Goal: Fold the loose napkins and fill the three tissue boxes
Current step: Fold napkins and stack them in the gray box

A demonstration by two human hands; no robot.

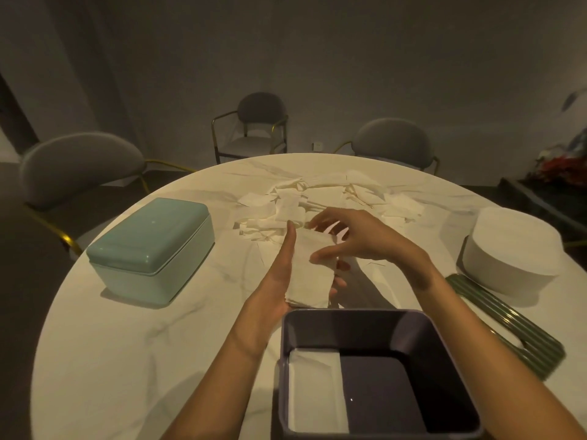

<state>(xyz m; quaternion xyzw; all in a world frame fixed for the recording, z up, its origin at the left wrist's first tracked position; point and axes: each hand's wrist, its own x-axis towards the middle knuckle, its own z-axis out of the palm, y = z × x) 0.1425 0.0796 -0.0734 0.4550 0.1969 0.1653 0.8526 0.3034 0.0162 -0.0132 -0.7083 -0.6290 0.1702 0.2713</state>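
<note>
A stack of folded white napkins lies in my left hand, thumb along its left edge and fingertips showing under its right side. My right hand pinches the stack's top right corner with curled fingers. Below them stands an open dark grey tissue box with folded napkins filling its left half. A closed mint green tissue box sits at the left. A white round box sits at the right. Loose napkins lie spread across the far middle of the table.
The round marble table carries a dark green ribbed lid at the right, beside the grey box. Three grey chairs stand around the far side. Dark floor surrounds the table.
</note>
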